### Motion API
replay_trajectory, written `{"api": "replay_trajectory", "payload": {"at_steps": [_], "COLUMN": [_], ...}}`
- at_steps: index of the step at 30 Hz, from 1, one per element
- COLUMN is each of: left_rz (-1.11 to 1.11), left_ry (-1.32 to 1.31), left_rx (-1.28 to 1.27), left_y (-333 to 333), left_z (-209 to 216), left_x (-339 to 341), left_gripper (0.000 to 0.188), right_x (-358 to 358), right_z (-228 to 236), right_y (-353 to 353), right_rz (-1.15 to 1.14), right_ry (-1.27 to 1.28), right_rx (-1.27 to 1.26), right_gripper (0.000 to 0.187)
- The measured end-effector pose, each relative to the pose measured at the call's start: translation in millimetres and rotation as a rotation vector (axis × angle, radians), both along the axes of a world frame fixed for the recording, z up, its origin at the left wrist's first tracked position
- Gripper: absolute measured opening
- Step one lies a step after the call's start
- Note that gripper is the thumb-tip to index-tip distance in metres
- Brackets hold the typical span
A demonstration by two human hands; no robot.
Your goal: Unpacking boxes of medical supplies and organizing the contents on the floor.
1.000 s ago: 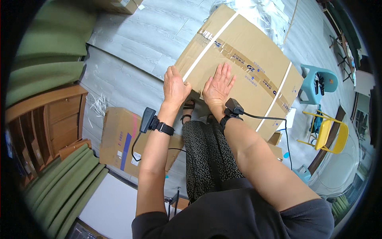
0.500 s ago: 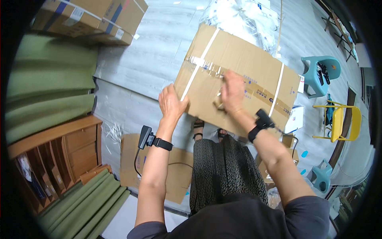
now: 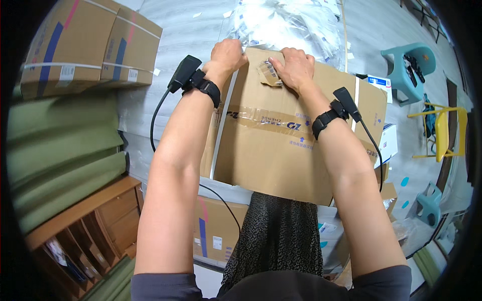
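A large flattish cardboard box (image 3: pixel 271 165) with brown tape across its middle and white straps stands before my legs, its broad printed face toward me. My left hand (image 3: pixel 228 56) curls over the far left corner by a white strap (image 3: pixel 227 113). Along the same far edge, my right hand (image 3: pixel 297 69) hooks its fingers over the top, thumb on the near face. A torn, crumpled flap of cardboard (image 3: pixel 269 73) lies beside that thumb. Fingertips of both hands are hidden behind the edge. Each wrist wears a black strap with a small cabled device.
Beyond the box lies a heap of clear plastic bags (image 3: pixel 286 25). Strapped cartons (image 3: pixel 75 55) stand at the far left, above green curtains (image 3: pixel 65 135) and a wooden cabinet (image 3: pixel 90 215). On the right are a teal chair (image 3: pixel 411 65) and a yellow chair (image 3: pixel 442 133). Another carton (image 3: pixel 218 233) is near my legs.
Both hands have moved from the box's near edge and middle to its far edge, and now grip it. The box has tipped, its printed face turning toward me.
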State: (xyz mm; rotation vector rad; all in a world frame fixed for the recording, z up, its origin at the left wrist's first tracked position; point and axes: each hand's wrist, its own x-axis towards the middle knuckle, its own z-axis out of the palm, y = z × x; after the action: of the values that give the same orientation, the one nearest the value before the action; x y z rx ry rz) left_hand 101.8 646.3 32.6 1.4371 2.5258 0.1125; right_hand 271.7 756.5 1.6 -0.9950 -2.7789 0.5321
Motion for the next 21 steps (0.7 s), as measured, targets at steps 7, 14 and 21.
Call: {"api": "replay_trajectory", "payload": {"at_steps": [7, 14, 21], "left_rz": [0.04, 0.072, -0.001], "left_ry": [0.053, 0.006, 0.151], "left_rx": [-0.132, -0.018, -0.037], "left_y": [25, 11, 14], "left_z": [2, -10, 4], "left_x": [10, 6, 23], "left_gripper": [0.027, 0.039, 0.048], "right_x": [8, 28, 143], "right_z": [-6, -22, 34], "right_y": [0, -1, 50], "right_rz": [-0.03, 0.061, -0.336], "right_ry": [0.078, 0.298, -0.11], "right_rx": [-0.059, 0.049, 0.228], "right_gripper": [0.042, 0.038, 0.053]}}
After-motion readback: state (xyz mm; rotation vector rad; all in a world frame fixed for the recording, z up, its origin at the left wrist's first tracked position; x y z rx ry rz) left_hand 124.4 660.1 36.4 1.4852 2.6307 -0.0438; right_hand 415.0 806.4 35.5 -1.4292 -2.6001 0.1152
